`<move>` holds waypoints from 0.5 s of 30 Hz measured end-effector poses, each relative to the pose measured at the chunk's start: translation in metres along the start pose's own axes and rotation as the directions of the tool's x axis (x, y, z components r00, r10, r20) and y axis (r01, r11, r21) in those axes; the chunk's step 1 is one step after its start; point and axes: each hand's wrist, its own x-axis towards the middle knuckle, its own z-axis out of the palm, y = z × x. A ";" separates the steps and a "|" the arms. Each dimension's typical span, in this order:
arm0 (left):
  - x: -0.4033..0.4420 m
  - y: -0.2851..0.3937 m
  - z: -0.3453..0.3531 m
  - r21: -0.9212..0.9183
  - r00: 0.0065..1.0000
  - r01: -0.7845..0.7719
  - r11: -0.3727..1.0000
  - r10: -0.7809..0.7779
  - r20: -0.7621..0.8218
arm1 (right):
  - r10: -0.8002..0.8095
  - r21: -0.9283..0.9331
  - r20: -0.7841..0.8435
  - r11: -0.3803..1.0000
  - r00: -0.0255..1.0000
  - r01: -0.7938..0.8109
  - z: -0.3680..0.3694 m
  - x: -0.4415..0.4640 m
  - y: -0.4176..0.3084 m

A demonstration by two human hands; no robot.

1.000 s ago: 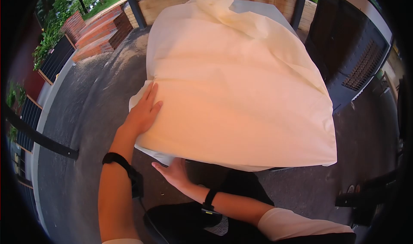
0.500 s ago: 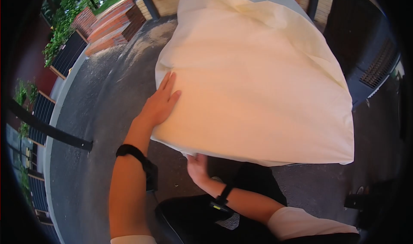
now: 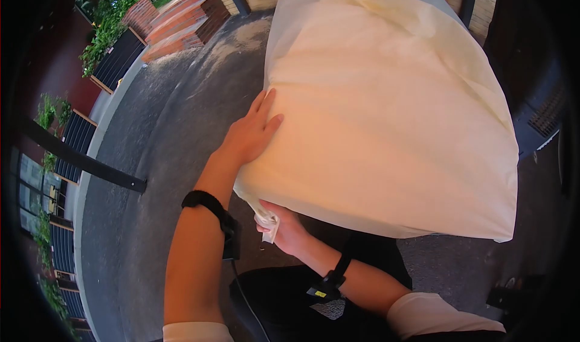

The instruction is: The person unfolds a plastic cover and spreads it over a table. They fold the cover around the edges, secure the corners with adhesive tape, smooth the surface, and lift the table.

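A large cream cloth (image 3: 386, 124) lies spread over a broad table-like surface in front of me, its far part wrinkled and folded. My left hand (image 3: 251, 134) rests on the cloth's left edge, fingers stretched out and thumb apart. Below the near left edge, my right hand (image 3: 287, 226) is closed around a bunched corner of the cloth (image 3: 267, 222), some of which sticks out past the fingers. What supports the cloth is mostly hidden beneath it.
Brick steps (image 3: 184, 28) rise at the back left. Dark slatted planters (image 3: 118, 58) with greenery line the left kerb. A dark beam (image 3: 84, 158) juts in from the left. At the right stands a dark grey unit with a grille (image 3: 545, 120).
My right hand has pulled a cloth corner out from the near edge and now grips it in a bunch. The left hand stays on the left edge. The view has shifted slightly left.
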 end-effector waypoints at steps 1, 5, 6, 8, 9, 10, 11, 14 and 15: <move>-0.001 -0.001 0.000 -0.005 1.000 -0.010 1.000 0.010 -0.009 | 0.052 -0.119 -0.018 0.991 0.998 -0.054 0.004 0.005 -0.003; 0.001 -0.003 -0.003 0.002 1.000 0.010 1.000 -0.010 0.024 | 0.055 -0.442 -0.176 0.888 0.983 -0.129 -0.003 0.031 -0.004; 0.002 -0.007 -0.003 0.016 1.000 -0.002 1.000 0.002 0.026 | 0.012 -0.490 -0.142 0.868 0.990 -0.080 -0.010 0.035 -0.001; 0.007 -0.011 -0.001 0.040 0.999 -0.015 0.999 0.014 0.047 | -0.065 -0.574 -0.067 0.819 0.996 0.015 -0.017 0.039 0.005; 0.010 -0.014 -0.002 0.051 0.998 -0.019 0.999 0.016 0.060 | -0.118 -0.549 -0.014 0.831 0.993 0.091 -0.020 0.039 0.010; 0.012 -0.015 -0.002 0.062 0.997 -0.022 0.998 0.018 0.072 | -0.172 -0.522 0.038 0.837 0.984 0.167 -0.013 0.035 0.011; 0.013 -0.012 -0.003 0.067 0.997 0.000 0.998 -0.005 0.074 | -0.227 -0.490 0.090 0.837 0.970 0.242 -0.003 0.030 0.009; 0.018 0.000 -0.001 0.074 0.995 0.067 0.995 -0.073 0.069 | -0.122 -0.433 0.080 0.890 0.989 0.145 0.026 0.012 0.003; 0.019 0.002 0.001 0.072 0.994 0.091 0.993 -0.096 0.055 | -0.095 -0.384 0.105 0.914 0.990 0.128 0.019 0.016 0.007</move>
